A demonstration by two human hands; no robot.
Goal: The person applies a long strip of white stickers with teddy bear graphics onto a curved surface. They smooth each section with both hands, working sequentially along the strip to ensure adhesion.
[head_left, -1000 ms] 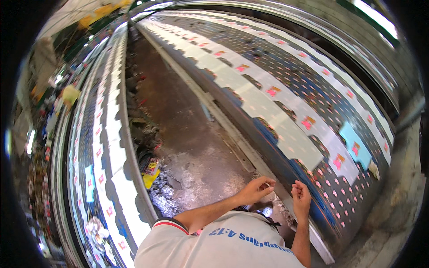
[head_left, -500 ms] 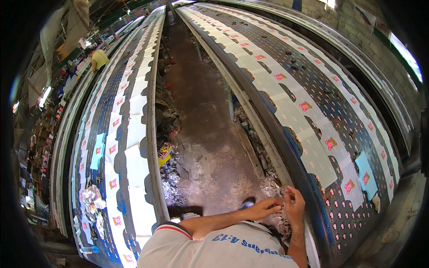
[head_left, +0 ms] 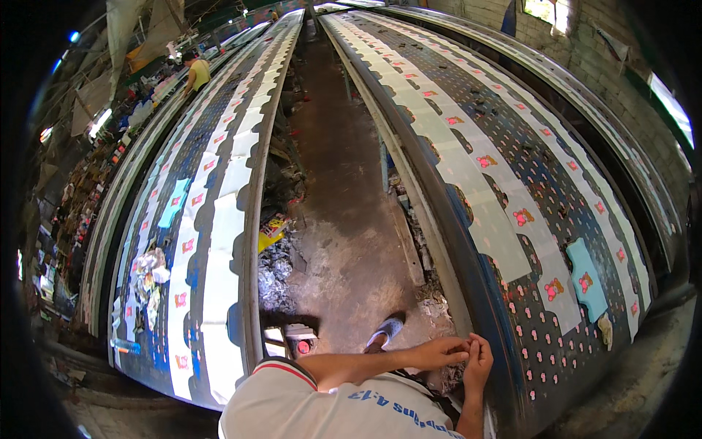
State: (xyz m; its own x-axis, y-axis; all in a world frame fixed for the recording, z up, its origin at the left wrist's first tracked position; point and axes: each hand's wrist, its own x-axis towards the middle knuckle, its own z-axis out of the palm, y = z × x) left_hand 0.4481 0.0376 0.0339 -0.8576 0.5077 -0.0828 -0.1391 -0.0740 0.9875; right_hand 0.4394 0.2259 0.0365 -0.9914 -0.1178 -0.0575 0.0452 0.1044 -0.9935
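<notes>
Left hand (head_left: 441, 353) beside right hand (head_left: 478, 364), yellow packet (head_left: 269, 238)

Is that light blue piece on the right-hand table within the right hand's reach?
Probably yes, perhaps with a lean: nothing tall stands between the right hand and the light blue piece.

Head view, fisheye. The camera is riding on the wearer's head, as the left one of a side-by-side pair, and is pointing forward and down. It is taking in the shirt (head_left: 314, 406), left hand (head_left: 439, 353) and right hand (head_left: 478, 366) at close range along the lower edge. Beyond them it is looking lengthwise down the aisle (head_left: 336, 161), with the left table (head_left: 251, 293) and right table (head_left: 488, 289) receding toward the top, where the wall (head_left: 578, 44) is appearing farther off at right. Straight edges are bending toward the rim.
</notes>
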